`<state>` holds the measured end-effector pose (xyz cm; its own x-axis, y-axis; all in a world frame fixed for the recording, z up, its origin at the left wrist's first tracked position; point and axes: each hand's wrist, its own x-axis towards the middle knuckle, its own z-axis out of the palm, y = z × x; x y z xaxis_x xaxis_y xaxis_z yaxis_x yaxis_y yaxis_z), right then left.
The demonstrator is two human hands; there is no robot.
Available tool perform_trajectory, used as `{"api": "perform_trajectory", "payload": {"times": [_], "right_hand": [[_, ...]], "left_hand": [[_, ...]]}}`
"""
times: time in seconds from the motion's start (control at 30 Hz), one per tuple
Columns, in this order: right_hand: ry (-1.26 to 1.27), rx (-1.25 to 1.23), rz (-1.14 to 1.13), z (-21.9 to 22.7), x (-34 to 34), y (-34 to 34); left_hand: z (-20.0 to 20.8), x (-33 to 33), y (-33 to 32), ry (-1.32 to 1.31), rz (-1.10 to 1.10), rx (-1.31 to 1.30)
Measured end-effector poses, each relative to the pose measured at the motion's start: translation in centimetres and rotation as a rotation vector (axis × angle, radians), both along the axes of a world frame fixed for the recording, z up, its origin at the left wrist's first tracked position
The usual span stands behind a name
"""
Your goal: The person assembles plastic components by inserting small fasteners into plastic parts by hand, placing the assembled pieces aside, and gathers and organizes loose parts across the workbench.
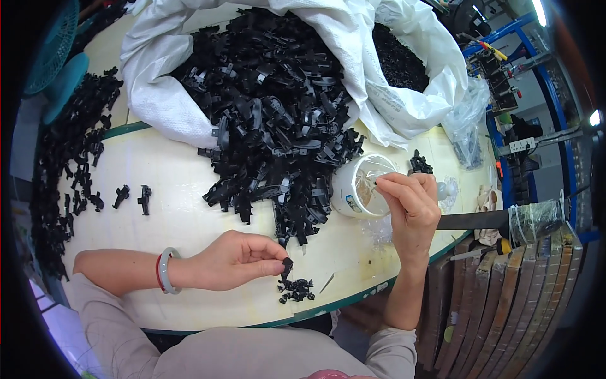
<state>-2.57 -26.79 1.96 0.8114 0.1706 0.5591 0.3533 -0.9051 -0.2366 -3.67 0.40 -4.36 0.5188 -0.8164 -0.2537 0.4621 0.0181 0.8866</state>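
Observation:
My left hand (243,260), with a grey bangle and a red band at its wrist, pinches a small black plastic part (287,268) between thumb and fingertips. Just below that part lies a small heap of tiny black pieces (295,290) near the table's front edge. My right hand (411,201) is over the right rim of a white tub (344,189), its thumb and fingers pinched together. What they hold is too small to make out. Inside the tub are pale, thin, tangled bits. A large pile of black plastic parts (271,132) spreads across the middle of the table.
Behind the pile, white woven sacks (161,104) spill black parts. Two loose black parts (144,199) lie left, beside a long heap (53,183). A green fan (60,88) stands far left. Right of the table are stacked brown boards (492,297) and a blue rack (555,95).

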Motion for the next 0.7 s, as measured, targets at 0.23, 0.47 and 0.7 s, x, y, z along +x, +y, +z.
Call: {"api": "perform_trajectory", "payload": {"times": [0.23,0.47,0.7], "right_hand": [[0.089,-0.011,0.041,0.7,-0.2,0.2],[0.261,0.632,0.087,-0.6,-4.0,2.5],[0.446,1.113,0.104,-2.9,-6.4,6.3]], "left_hand": [[0.3,0.0,0.1,0.124,0.012,-0.051],[0.9,1.0,0.0,0.238,0.037,-0.086],[0.7,1.2,-0.2,0.298,0.089,-0.117]]}}
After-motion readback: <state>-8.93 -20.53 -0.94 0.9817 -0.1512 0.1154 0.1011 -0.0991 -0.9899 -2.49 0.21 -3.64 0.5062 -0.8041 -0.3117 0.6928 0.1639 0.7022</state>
